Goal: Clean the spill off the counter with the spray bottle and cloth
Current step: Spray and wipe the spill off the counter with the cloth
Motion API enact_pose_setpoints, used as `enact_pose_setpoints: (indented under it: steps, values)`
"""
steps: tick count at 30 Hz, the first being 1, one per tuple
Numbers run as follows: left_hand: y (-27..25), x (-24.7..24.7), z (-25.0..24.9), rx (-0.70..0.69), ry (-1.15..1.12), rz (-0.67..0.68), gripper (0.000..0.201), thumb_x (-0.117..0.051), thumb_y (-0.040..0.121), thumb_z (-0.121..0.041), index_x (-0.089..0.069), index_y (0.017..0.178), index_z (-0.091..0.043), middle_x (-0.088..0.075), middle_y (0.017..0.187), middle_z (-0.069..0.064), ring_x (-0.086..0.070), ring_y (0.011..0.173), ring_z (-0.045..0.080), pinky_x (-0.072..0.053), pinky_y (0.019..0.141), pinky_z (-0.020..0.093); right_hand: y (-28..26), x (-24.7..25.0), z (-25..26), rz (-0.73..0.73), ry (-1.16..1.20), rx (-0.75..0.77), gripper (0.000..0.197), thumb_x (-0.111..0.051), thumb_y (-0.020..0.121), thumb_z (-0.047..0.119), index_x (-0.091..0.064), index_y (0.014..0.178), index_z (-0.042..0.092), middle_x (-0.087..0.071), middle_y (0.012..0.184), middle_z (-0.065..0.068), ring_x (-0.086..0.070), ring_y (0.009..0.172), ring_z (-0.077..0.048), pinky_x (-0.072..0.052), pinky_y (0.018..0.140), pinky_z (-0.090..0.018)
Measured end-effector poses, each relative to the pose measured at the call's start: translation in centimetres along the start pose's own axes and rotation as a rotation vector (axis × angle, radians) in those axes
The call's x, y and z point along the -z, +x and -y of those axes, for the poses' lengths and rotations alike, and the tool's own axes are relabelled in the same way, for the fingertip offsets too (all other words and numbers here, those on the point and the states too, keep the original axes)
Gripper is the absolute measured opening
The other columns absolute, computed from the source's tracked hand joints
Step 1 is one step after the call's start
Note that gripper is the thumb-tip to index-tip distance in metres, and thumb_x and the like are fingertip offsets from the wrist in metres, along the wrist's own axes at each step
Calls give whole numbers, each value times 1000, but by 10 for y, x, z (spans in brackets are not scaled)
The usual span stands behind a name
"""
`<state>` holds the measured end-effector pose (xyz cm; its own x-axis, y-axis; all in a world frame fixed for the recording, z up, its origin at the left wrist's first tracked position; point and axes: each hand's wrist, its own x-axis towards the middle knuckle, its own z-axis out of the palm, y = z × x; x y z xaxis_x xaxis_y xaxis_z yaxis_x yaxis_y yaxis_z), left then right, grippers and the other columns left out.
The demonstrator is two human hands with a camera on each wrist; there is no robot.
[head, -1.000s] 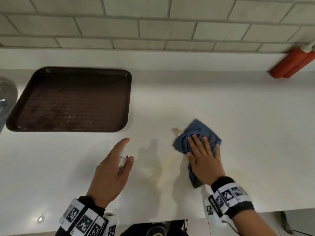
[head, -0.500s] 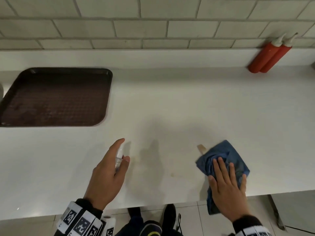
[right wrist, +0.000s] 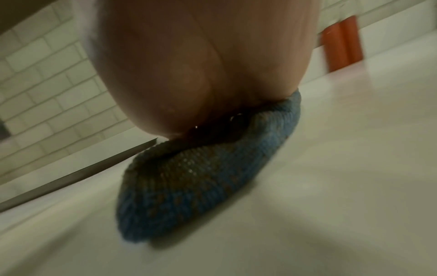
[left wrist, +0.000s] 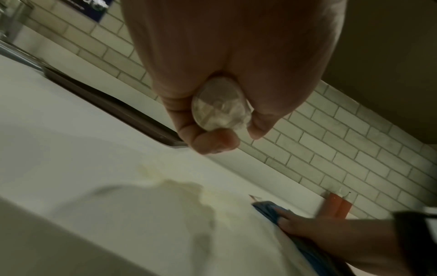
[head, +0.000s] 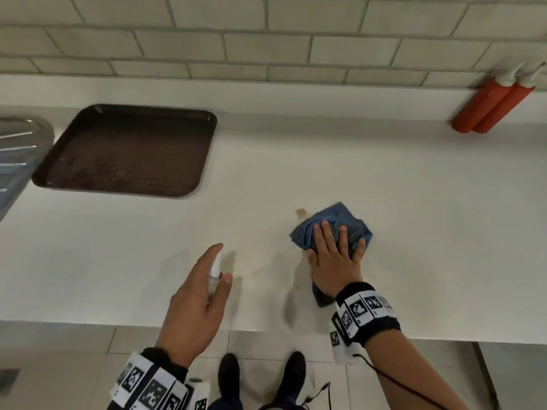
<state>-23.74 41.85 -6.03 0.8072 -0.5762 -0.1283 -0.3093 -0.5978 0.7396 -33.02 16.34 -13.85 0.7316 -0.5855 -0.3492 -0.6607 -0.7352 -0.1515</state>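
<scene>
My left hand (head: 204,288) grips a small clear spray bottle (head: 215,272) above the white counter (head: 118,255), index finger stretched over its top. From the left wrist view I see the bottle's round base (left wrist: 220,104) held between curled fingers and thumb. A pale yellowish spill (left wrist: 184,188) lies on the counter below it, faint in the head view (head: 263,270). My right hand (head: 334,253) lies flat with straight fingers on a crumpled blue cloth (head: 352,220), pressing it onto the counter right of the spill. The cloth (right wrist: 208,177) bulges out under my palm.
A dark brown tray (head: 127,152) lies at the back left, beside a steel sink drainer (head: 17,149). Two red squeeze bottles (head: 494,105) lean against the tiled wall at the back right. A small tan tag (head: 302,213) pokes out beside the cloth. The counter's front edge runs below my wrists.
My right hand has slid the cloth away from the front edge, farther back on the counter and left toward the spill. The left hand keeps the bottle in about the same spot.
</scene>
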Motion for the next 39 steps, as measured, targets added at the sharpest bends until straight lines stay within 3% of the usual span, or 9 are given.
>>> enact_pose_setpoints:
  steps: [5, 9, 11, 15, 21, 26, 29, 34, 39]
  values:
    - [-8, 25, 21, 7, 8, -29, 49, -44, 99, -46, -29, 146, -46, -61, 133, -3, -64, 103, 20, -46, 80, 30, 3, -8, 91, 27, -14, 162, 58, -7, 99, 47, 11, 151, 28, 18, 159, 8, 21, 144, -28, 17, 110, -61]
    - [-6, 47, 38, -14, 22, -48, 51, -45, 99, -43, -30, 148, -42, -58, 109, -29, -60, 73, 4, -42, 70, 10, -28, -34, 145, -1, -25, 302, 67, -2, 91, 49, -7, 153, 24, -3, 162, 4, 11, 146, -31, 12, 110, -62]
    - [-3, 57, 45, -30, 38, -41, 52, -47, 99, -40, -29, 149, -40, -46, 122, -41, -55, 78, -14, -39, 77, 8, -50, -48, 154, -35, -35, 347, 61, -17, 95, 46, -25, 151, 21, -22, 159, 2, -5, 146, -34, 1, 110, -62]
    - [6, 75, 56, -66, 74, -50, 54, -53, 98, -34, -33, 148, -37, -45, 132, -27, -51, 83, -19, -40, 82, 20, -91, -67, 137, -107, -87, 326, 56, -28, 97, 44, -33, 148, 24, -29, 156, 4, -20, 145, -31, -11, 109, -61]
    - [18, 93, 71, -73, 103, -70, 42, -56, 96, -30, -43, 134, -38, -64, 82, -13, -60, 73, -3, -45, 69, 27, -90, -58, 99, -120, -53, 111, 58, -20, 98, 47, -32, 148, 22, -31, 155, 2, -26, 142, -29, -14, 109, -59]
    - [26, 99, 78, -82, 87, -52, 31, -56, 95, -24, -45, 121, -37, -61, 67, -7, -58, 59, 8, -41, 59, 27, -34, -37, 114, -28, -20, -68, 65, 6, 91, 52, 7, 152, 30, 12, 160, 9, 10, 147, -26, 9, 112, -60]
    - [28, 100, 80, -84, 64, -38, 35, -57, 95, -26, -46, 125, -38, -62, 72, -11, -59, 65, 4, -41, 65, 29, -3, -27, 149, -20, 10, -15, 58, -10, 100, 46, 6, 152, 29, 12, 161, 9, 14, 146, -26, 11, 112, -61]
    - [28, 102, 85, -71, 94, -39, 44, -56, 96, -30, -43, 136, -39, -65, 91, -12, -54, 72, 5, -43, 72, 31, -17, -39, 206, -13, -31, 231, 63, -6, 93, 47, -6, 153, 27, -1, 162, 7, 8, 147, -30, 14, 111, -61]
    - [24, 98, 92, -41, 99, -33, 48, -55, 96, -32, -39, 141, -40, -63, 106, -14, -57, 75, 1, -44, 72, 28, -73, -68, 199, -119, -35, 373, 53, -26, 99, 43, -32, 148, 25, -27, 157, 5, -16, 146, -28, -6, 111, -58]
